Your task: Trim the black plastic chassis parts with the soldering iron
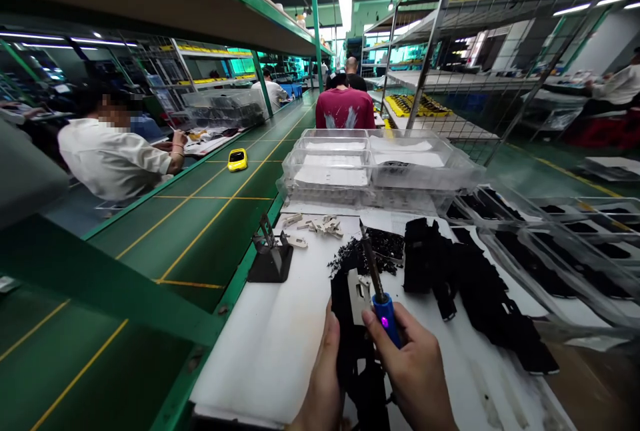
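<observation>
My right hand [417, 361] is closed around the blue handle of a soldering iron [384, 314], its tip pointing up and away. A small light glows purple on the handle. The fingers of my left hand [325, 367] grip a long black plastic part [343, 304] by its left side. On that part lies a whitish plastic piece [359, 294] with a slot, and my right thumb or finger reaches its lower edge. Just beyond are a heap of tiny black bits [350, 257] and a loose pile of whitish pieces [325, 225].
A soldering iron stand [271, 254] is at the table's left edge. More black parts [475, 284] lie to the right, beside clear trays [545, 264]. Stacked clear trays [375, 171] stand ahead. A yellow toy car body [237, 159] sits on the green conveyor [200, 217]; co-workers sit nearby.
</observation>
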A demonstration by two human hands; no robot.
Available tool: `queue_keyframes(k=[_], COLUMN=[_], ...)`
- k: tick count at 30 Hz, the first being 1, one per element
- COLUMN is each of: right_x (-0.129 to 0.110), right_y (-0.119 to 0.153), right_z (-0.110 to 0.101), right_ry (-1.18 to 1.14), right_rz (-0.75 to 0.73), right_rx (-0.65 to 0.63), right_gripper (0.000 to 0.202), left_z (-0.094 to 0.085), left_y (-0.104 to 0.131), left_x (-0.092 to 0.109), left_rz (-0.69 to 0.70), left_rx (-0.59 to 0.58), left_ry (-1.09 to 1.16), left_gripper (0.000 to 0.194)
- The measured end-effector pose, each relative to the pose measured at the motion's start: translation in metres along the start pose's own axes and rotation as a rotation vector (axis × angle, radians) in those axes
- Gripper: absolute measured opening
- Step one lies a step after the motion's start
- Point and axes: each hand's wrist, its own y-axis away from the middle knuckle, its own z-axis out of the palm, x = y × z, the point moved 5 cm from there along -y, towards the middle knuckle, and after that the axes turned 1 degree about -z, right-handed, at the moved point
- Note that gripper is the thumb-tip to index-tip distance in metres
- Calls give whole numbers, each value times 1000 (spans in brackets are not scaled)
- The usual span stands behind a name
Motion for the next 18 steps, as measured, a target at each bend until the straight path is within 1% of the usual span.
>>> queue_keyframes(k=[3,4,5,7,10,12,15,18], right_x=[5,6,7,8,11,12,14,13], right_y=[10,13,16,21,25,27,26,24], right_z=[-2,-3,-5,-8,-11,-11,-8,-6], right_ry=[-147,-190,-220,-236,-199,-179,-165,-133], right_rz=[88,112,126,128,87,63,63,58], right_rx=[-35,-46,-49,-32,12,22,15,10], right_gripper=[37,38,39,40,38,36,35,34], left_z=[6,6,5,3,0,1,2,5], left_y=[12,15,19,24,29,31,31,28], left_x=[-12,-16,-19,-26,-31,-30,-24,-18], left_rz=[-126,-165,-203,-277,-355,-351,-296,-253], left_rx=[-70,-72,-57,10,96,121,136,84], left_ry=[67,81,88,74,24,2,-12,-14], left_gripper=[55,56,57,59,65,67,63,61])
